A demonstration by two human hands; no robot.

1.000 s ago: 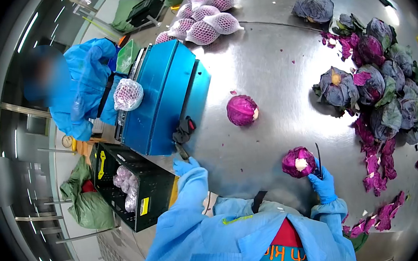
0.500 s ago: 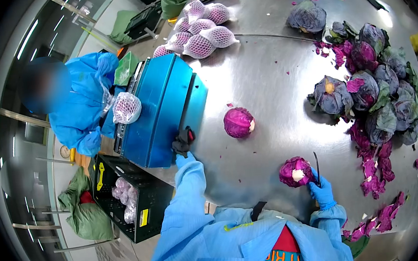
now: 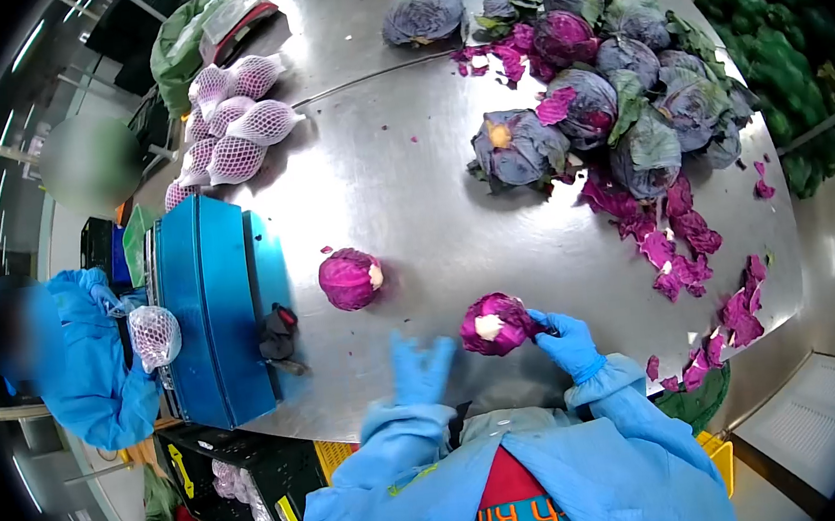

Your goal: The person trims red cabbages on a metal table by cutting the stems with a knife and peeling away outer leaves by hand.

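A trimmed red cabbage [image 3: 485, 328] sits on the steel table in front of me, its pale cut stem facing me. My right hand [image 3: 568, 344], in a blue glove, is beside it with fingers closed around a knife [image 3: 545, 328]; only a dark bit of the knife shows. Left of that cabbage, my left hand [image 3: 421, 366] is gloved, blurred and empty, its fingers spread. A second trimmed red cabbage [image 3: 350, 279] lies farther away on the table. The dark bundle with a red spot [image 3: 280, 334] rests against the blue machine, apart from my left hand.
Untrimmed cabbages [image 3: 650, 153] are heaped at the right, with loose purple leaves [image 3: 673, 256] around them. Net-wrapped cabbages [image 3: 233, 122] are piled back left. Beside the blue machine [image 3: 211, 310], a co-worker [image 3: 94, 342] is near a netted cabbage [image 3: 155, 336]. A black crate [image 3: 287, 474] stands below.
My left hand has left the dark bundle by the machine and moved right toward the near cabbage, fingers spreading. The view has turned rightward. My right hand stays beside the cabbage with the knife.
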